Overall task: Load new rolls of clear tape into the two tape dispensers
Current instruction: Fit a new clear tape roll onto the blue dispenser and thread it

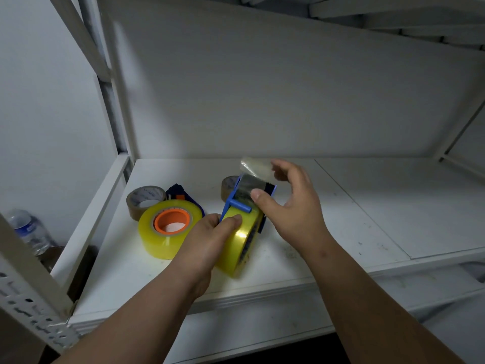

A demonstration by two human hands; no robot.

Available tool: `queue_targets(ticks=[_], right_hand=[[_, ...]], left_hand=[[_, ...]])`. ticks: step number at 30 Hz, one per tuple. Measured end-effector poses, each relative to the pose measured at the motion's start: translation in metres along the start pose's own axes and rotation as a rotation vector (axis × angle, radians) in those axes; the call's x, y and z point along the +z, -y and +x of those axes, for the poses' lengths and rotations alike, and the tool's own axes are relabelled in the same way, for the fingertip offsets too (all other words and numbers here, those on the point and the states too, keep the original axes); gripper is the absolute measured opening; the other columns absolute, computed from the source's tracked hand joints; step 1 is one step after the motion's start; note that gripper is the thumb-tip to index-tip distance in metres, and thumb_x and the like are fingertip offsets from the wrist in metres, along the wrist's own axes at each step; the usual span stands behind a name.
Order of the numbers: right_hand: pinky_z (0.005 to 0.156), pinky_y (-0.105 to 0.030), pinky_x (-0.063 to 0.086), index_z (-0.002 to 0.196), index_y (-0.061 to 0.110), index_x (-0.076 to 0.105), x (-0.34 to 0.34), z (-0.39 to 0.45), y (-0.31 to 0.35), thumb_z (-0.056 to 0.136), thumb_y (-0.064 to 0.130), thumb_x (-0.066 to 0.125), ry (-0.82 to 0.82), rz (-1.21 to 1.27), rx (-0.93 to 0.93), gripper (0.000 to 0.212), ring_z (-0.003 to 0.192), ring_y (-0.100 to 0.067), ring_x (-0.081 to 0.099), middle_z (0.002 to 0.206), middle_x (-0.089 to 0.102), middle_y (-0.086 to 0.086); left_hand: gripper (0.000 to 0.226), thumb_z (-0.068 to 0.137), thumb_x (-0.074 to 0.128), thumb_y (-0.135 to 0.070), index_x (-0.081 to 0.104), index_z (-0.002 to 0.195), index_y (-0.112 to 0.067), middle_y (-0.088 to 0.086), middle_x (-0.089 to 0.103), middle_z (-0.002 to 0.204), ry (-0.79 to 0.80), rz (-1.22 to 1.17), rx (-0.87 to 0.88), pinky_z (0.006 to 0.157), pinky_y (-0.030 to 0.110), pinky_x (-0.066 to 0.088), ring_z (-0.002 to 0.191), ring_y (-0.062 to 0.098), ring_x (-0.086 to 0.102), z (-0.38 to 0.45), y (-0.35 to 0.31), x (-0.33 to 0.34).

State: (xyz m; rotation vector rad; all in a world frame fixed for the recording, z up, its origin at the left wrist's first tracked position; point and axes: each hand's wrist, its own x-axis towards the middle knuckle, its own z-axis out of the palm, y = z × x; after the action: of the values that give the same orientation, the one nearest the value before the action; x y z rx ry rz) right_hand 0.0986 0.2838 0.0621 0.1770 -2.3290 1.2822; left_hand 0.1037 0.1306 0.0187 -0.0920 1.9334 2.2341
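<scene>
White metal shelf [341, 206] — carries every item below, scuffed toward the right.

Blue dispenser [237, 203], held tilted above the shelf near centre, a yellowish clear roll [240, 245] seated in it. A strip of clear tape [253, 166] runs from the roll over the blade end and stands free above it.

Left hand [207, 240]: fingers curled round the dispenser and roll, thumb on top of the roll.

Right hand [294, 206]: thumb pressed on the tape at the blade end, remaining fingers spread and raised beside the free strip.

Second clear roll [168, 229], orange core, lying flat on the shelf just left of the left hand.

Dark blue dispenser [183, 195], just behind that roll, mostly hidden.

Two brown rolls — one [144, 200] at far left touching the clear roll, one [228, 186] behind the held dispenser.

Water bottle [29, 229], lower left, outside the shelf frame.
</scene>
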Motion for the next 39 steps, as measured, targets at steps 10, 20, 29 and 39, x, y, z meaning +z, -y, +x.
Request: queue_targets(ticks=[10, 20, 29, 39], right_hand=[[0.082, -0.048, 0.048, 0.080, 0.015, 0.061, -0.002, 0.019, 0.024, 0.084, 0.013, 0.060, -0.188, -0.199, -0.313, 0.004, 0.081, -0.011, 0.055, 0.081, 0.055, 0.012], [0.083, -0.045, 0.047, 0.082, 0.012, 0.057, -0.006, 0.019, 0.030, 0.090, 0.018, 0.056, -0.165, -0.203, -0.247, 0.009, 0.078, -0.010, 0.052, 0.081, 0.057, 0.009], [0.081, -0.046, 0.048, 0.082, 0.011, 0.057, -0.002, 0.021, 0.033, 0.089, 0.019, 0.057, -0.168, -0.187, -0.265, 0.010, 0.078, -0.013, 0.055, 0.079, 0.057, 0.011], [0.070, -0.033, 0.049, 0.084, 0.013, 0.058, -0.003, 0.032, 0.038, 0.091, 0.020, 0.057, -0.174, -0.198, -0.245, 0.010, 0.076, -0.010, 0.055, 0.079, 0.057, 0.011]], left_hand=[[0.045, 0.071, 0.068, -0.051, 0.060, 0.084, -0.008, 0.020, 0.062, 0.082, -0.020, 0.056, 0.043, 0.072, 0.039, 0.042, 0.076, 0.023, 0.054, 0.003, 0.017, -0.001], [0.085, 0.064, 0.066, -0.071, 0.059, 0.103, 0.004, 0.002, 0.052, 0.084, -0.077, 0.167, 0.104, 0.069, 0.038, 0.035, 0.075, 0.019, 0.044, 0.015, 0.029, -0.012], [0.062, 0.076, 0.068, -0.064, 0.057, 0.083, -0.003, 0.005, 0.040, 0.072, -0.134, 0.179, 0.119, 0.059, 0.032, 0.029, 0.066, 0.018, 0.034, 0.015, 0.037, -0.012], [0.063, 0.070, 0.072, -0.059, 0.060, 0.092, -0.001, 0.011, 0.054, 0.082, 0.038, 0.050, 0.096, 0.074, 0.038, 0.043, 0.078, 0.020, 0.048, 0.009, 0.038, -0.015]])
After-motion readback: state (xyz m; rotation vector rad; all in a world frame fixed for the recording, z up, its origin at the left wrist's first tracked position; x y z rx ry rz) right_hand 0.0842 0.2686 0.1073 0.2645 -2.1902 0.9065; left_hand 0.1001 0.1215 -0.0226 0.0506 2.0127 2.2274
